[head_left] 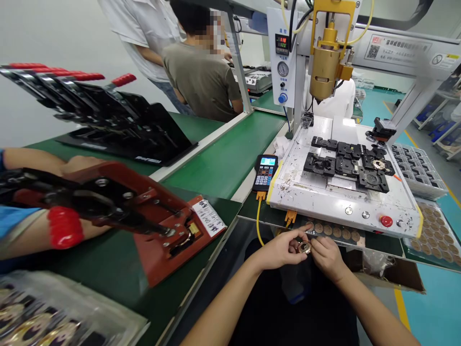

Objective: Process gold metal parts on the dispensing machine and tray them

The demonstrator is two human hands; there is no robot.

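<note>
Over my lap, my left hand is closed on a small round gold-rimmed part that looks like a watch case, its face turned up. The fingers of my right hand are pinched together at the part's right edge. What lies between those fingertips is hidden. Just beyond both hands, a clear strip with round brown discs lies at the bench edge, below the front of a white dispensing machine. Another gold ring part sits in the black fixtures on that machine.
A handheld keypad controller with a yellow cable stands left of the machine. Further left, a co-worker's arm is at a red toggle press. A tray of gold parts lies near left. Two other people are behind.
</note>
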